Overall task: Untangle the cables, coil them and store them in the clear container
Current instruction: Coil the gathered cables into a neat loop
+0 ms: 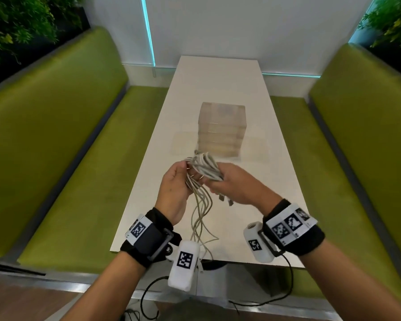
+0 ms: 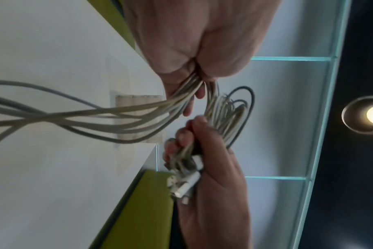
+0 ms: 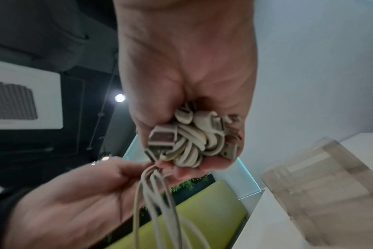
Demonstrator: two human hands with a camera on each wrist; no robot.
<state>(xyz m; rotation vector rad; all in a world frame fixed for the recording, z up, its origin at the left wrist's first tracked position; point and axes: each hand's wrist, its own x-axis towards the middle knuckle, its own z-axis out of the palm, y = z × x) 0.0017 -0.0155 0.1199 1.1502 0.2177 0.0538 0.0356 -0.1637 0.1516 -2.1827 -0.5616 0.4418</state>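
Head view, left hand [image 1: 174,186] and right hand [image 1: 235,185] gripping cables [image 1: 203,169] above table [image 1: 220,84], clear container [image 1: 221,128] just beyond.

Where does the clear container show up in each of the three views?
Head: clear container stands mid-table, just beyond the hands.
Left wrist: only a pale slice left of centre, behind the trailing cables.
Right wrist: blurred, at lower right on the white table.
Shared landmark: the cable bundle held in the right hand.
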